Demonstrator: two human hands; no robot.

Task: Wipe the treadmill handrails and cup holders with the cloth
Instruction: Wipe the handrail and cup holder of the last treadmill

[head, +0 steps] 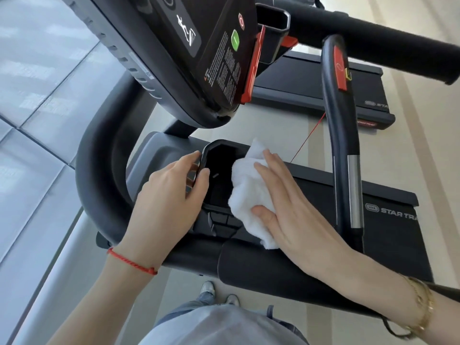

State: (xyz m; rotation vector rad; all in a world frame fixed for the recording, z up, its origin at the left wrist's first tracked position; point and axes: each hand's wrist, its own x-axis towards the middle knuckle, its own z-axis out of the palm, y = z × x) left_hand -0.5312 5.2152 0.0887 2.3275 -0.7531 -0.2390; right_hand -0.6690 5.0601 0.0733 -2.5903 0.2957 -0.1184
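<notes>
Hands both at the black recessed cup holder [219, 175] set in the grey plastic console tray of the treadmill. Right hand [291, 202] lies flat on the crumpled white terry cloth [251, 192], fingers straight and spread, thumb along the near edge of the cloth; it presses the cloth down rather than gripping it. Cloth sits on the right rim of the cup holder, part of it bulging over the opening, the rest trailing toward the padded black front handrail [261, 267]. Left hand [171, 195] rests on the left rim of the cup holder, fingers bent over the edge, fingertips dipping toward the recess; whether they clamp the rim or only touch it cannot be told. Red cord bracelet [132, 262] on the left wrist, gold chain bracelet [423, 305] on the right wrist.

Curved black side handrail [99, 175] loops around the left of the tray. Upright dark grip bar with silver sensor strip [348, 170] stands to the right of the cloth, apart from it. Black display console with green button [235, 41] hangs above the tray. Black treadmill belt deck [388, 235] lies under the right forearm.
</notes>
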